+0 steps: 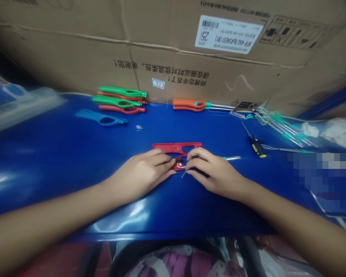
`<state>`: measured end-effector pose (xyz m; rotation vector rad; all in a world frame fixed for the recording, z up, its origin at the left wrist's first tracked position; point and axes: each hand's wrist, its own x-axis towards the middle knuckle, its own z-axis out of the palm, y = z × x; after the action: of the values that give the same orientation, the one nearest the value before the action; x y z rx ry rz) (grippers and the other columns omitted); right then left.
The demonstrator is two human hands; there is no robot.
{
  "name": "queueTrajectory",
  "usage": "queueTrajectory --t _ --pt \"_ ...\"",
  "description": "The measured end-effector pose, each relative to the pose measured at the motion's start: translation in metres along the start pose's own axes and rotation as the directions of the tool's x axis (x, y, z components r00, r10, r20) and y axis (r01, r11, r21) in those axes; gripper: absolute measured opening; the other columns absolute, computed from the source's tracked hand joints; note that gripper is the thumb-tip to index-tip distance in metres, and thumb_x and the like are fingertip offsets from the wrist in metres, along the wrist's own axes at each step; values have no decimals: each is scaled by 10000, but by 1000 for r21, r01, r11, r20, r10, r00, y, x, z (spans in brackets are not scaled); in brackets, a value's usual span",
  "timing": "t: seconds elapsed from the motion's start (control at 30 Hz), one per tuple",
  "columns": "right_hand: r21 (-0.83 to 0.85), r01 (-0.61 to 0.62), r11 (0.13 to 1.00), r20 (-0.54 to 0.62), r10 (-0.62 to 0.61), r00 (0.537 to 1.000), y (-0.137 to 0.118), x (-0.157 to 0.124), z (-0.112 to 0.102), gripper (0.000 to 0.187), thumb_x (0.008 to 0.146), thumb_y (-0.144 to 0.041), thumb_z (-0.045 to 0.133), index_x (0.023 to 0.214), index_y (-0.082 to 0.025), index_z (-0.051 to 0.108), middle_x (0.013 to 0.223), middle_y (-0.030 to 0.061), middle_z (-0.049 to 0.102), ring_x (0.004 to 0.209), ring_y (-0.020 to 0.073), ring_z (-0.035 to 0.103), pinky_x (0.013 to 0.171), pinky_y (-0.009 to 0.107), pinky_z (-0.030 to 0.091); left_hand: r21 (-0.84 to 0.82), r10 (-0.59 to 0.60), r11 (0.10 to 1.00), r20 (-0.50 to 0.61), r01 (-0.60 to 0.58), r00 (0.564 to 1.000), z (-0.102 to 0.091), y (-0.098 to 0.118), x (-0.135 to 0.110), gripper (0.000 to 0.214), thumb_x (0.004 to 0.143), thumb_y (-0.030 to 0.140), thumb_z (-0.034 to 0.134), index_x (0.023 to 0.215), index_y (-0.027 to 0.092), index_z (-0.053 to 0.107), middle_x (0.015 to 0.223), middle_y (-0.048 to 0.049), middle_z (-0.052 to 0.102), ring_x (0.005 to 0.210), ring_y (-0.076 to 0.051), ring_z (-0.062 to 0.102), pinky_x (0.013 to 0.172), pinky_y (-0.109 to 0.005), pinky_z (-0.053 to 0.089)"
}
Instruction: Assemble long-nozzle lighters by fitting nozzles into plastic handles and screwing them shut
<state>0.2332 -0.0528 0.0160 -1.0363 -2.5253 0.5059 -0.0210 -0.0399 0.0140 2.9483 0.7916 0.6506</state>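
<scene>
A red plastic handle shell [173,148] lies flat on the blue table [60,157] in front of me. My left hand [141,175] rests on the table with its fingers pressed together on the shell's near edge. My right hand [210,169] is closed on the same edge from the right, pinching a small thin metal piece [183,174]. A metal rod with a green tip [232,158] sticks out from behind my right hand.
Green, red and blue handle shells [119,102] lie at the back left. An orange assembled tool [196,104] and a pile of metal rods [276,123] lie at the back right. A black-and-yellow screwdriver [255,143] lies to the right. A cardboard box [173,50] walls the back.
</scene>
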Motion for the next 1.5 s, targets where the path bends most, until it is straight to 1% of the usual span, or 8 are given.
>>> queueTrajectory --t 0.1,0.2,0.27,0.37,0.57,0.8,1.17,1.5 --pt "122 -24 992 -67 33 997 1 0 -1 75 1007 -231 517 1013 -221 591 1126 64 615 949 161 610 805 290 498 -71 -30 997 -10 29 999 1 -4 -1 250 1014 276 545 1142 131 703 1065 -95 743 984 -222 687 906 -381 576" --pt "204 -107 973 -118 133 984 1 -2 -4 55 1004 -235 519 995 -221 572 887 9 619 671 107 536 634 242 447 -172 -83 982 -3 81 997 1 -5 -1 236 997 266 580 1185 160 677 1102 -88 728 1016 -211 675 943 -373 547" --pt "203 -158 966 -119 185 976 0 -3 -7 30 990 -238 542 992 -222 567 765 -27 572 575 94 467 574 234 406 -237 -103 966 19 105 994 1 -5 0 244 997 242 578 1220 184 657 1144 -82 708 1057 -205 652 968 -371 524" --pt "175 -143 974 -104 163 981 1 -4 -9 46 955 -198 573 995 -220 574 817 -10 597 633 103 508 603 235 420 -296 -106 948 55 118 993 2 -4 1 239 1007 204 546 1223 202 651 1189 -84 668 1123 -207 600 1001 -376 495" --pt "97 -33 995 -71 40 997 6 -4 -8 137 982 -171 515 1043 -214 630 1037 65 653 911 165 624 786 293 500 -289 -99 951 61 112 993 4 0 -1 281 1016 177 515 1254 225 656 1242 -98 612 1183 -224 532 1017 -393 486" --pt "-19 -59 998 30 60 998 3 -4 -7 200 1020 -238 480 1119 -219 652 1048 70 657 888 166 642 760 295 522 -283 -125 949 55 136 991 5 3 -1 291 1009 168 519 1251 226 670 1241 -101 607 1166 -233 539 1003 -402 498" --pt "15 -74 997 -8 74 997 2 -4 -7 126 1005 -221 516 1046 -221 636 1034 47 678 904 159 651 749 269 498 -313 -129 940 46 137 991 5 3 -1 265 1006 162 529 1223 217 671 1244 -88 615 1152 -216 545 1025 -388 477" --pt "-69 -46 997 23 47 999 4 -4 -8 183 1003 -202 499 1054 -234 672 1053 40 669 839 138 638 682 255 465 -293 -121 948 38 127 992 4 3 -2 256 1003 170 539 1197 229 695 1241 -89 627 1143 -229 554 993 -400 504"
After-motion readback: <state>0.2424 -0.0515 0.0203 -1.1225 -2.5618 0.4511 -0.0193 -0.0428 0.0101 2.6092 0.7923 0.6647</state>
